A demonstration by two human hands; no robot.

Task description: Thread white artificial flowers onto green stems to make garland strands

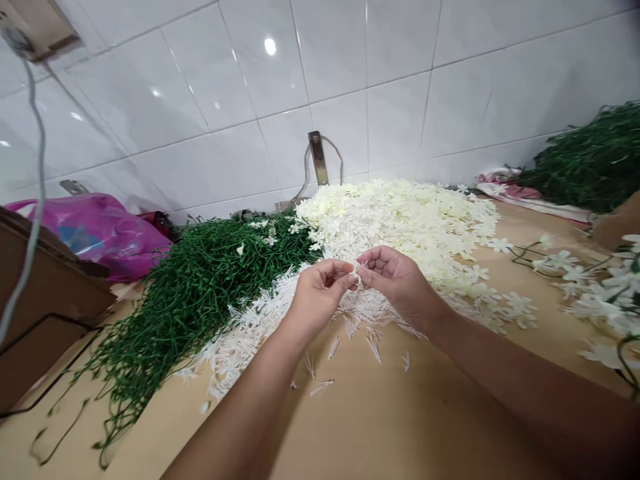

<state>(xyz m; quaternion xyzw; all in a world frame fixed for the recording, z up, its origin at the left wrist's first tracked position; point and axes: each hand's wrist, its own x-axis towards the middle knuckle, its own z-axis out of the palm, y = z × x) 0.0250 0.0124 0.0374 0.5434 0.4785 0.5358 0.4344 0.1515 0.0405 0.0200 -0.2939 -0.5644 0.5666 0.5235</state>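
My left hand [320,293] and my right hand [395,277] meet over the table, fingertips pinched together on a small white flower piece [358,271]. Under and behind them lies a heap of thin white stamen pieces [250,333]. A big pile of cream fabric flower petals [400,220] spreads behind my right hand. A mound of green plastic stems [185,293] lies left of my left hand.
A brown cardboard box [45,300] and a pink plastic bag [105,230] stand at the left. More green stems [595,160] are heaped at the back right, and finished flower sprigs [600,287] lie at the right edge. A white tiled wall [350,80] backs the tan tabletop [375,413].
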